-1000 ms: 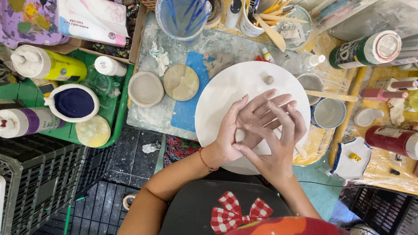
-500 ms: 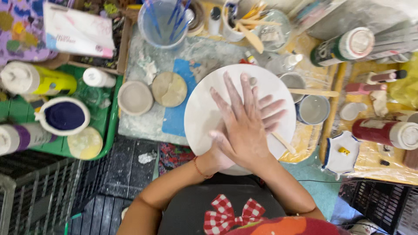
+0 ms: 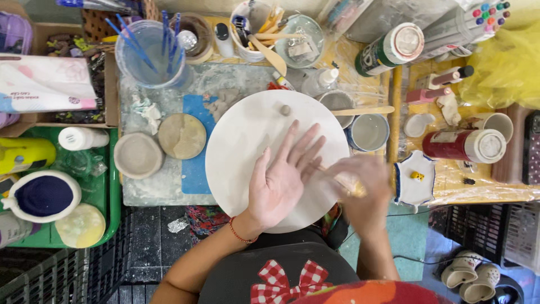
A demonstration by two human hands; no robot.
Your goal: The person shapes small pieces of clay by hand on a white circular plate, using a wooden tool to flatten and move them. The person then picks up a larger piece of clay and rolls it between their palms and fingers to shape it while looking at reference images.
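My left hand (image 3: 279, 183) lies palm up over the near half of a round white board (image 3: 247, 135), fingers spread and nothing in the palm. My right hand (image 3: 360, 188) is a blur at the board's right edge, over a pale wooden stick; whether it holds anything does not show. A small grey clay ball (image 3: 285, 110) rests on the far part of the board. A red bead bracelet (image 3: 242, 233) circles my left wrist.
Left of the board lie two round clay discs (image 3: 181, 135) (image 3: 138, 155) on a dusty mat. A cup of blue brushes (image 3: 151, 52), a tool jar (image 3: 256, 25), small cups (image 3: 368, 132), a red can (image 3: 464, 146) and a white dish (image 3: 414, 179) surround it. A green tray (image 3: 109, 186) holds bottles.
My hands were pressed together, palm over palm, above the board. They have come apart: the left now lies open and the right has swung off to the right edge.
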